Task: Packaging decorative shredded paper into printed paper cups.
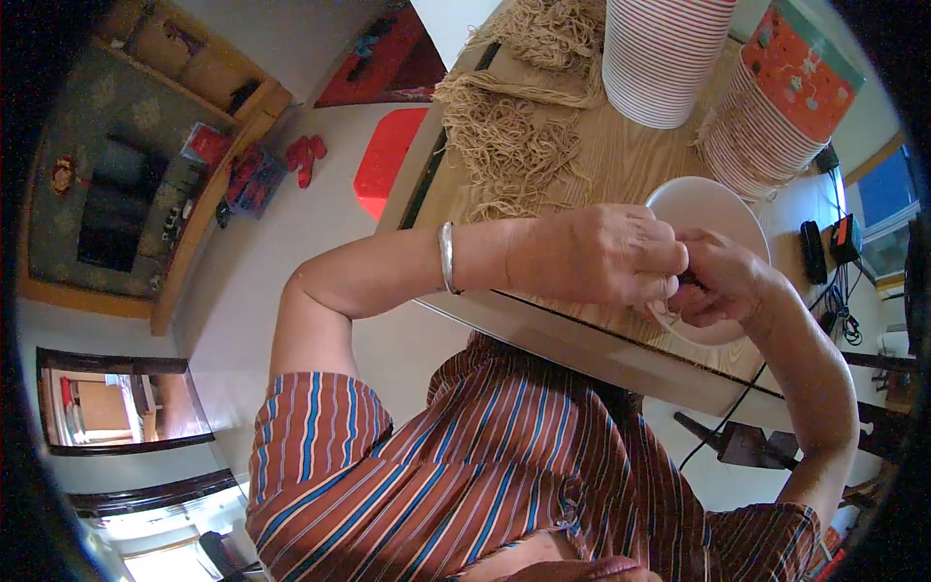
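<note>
A white round tub, probably a paper bucket, lies at the table's near right edge with its pale inside showing. Over its near side my left hand, a silver bangle on the wrist, is closed in a pinch. My right hand is closed against it, fingertips meeting the left ones at the tub's rim. What the fingers hold is hidden between them. Left of the hands, beige cords lie in loose, tangled bundles on the wooden table.
Behind the tub stand a tall stack of white tubs and a second stack with a red printed side. Black cables and an adapter are at the right. A red stool stands left of the table.
</note>
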### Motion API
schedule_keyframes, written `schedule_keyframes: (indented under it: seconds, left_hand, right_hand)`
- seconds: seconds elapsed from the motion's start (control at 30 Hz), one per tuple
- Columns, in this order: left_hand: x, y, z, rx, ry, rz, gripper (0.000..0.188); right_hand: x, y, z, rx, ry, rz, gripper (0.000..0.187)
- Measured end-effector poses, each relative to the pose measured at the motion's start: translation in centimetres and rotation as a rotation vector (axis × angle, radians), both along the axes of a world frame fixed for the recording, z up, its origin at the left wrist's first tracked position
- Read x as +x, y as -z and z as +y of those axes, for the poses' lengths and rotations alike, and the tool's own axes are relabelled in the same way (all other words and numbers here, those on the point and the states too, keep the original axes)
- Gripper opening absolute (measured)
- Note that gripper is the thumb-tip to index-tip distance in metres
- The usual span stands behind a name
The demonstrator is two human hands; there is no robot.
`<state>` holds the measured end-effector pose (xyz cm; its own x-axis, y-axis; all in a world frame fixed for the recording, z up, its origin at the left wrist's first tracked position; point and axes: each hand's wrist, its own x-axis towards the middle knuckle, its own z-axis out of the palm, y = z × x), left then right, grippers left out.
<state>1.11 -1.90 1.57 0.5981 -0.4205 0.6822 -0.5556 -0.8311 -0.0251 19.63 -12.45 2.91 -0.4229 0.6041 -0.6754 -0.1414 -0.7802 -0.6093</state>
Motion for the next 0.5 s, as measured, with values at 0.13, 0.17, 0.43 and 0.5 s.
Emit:
schedule_keyframes:
  seconds: [0.13,0.17,0.43,0.5]
  left_hand:
    - [-0.3,-0.2,0.7,-0.117,0.030,0.110,0.013]
    - [-0.2,-0.1,0.6,-0.117,0.028,0.109,0.013]
    - [-1.2,1.3,-0.8,-0.466,-0.185,0.046,0.016]
    - [-1.4,2.7,-1.8,-0.603,-0.233,0.001,0.015]
  right_hand:
    - [-0.1,-0.2,-0.2,0.063,0.023,-0.020,0.023]
    - [-0.2,-0.4,-0.2,0.063,0.021,-0.021,0.023]
    - [-0.3,-0.9,-0.2,0.091,0.014,-0.048,0.021]
    - [-1.0,-1.6,-0.4,0.123,0.005,-0.107,0.021]
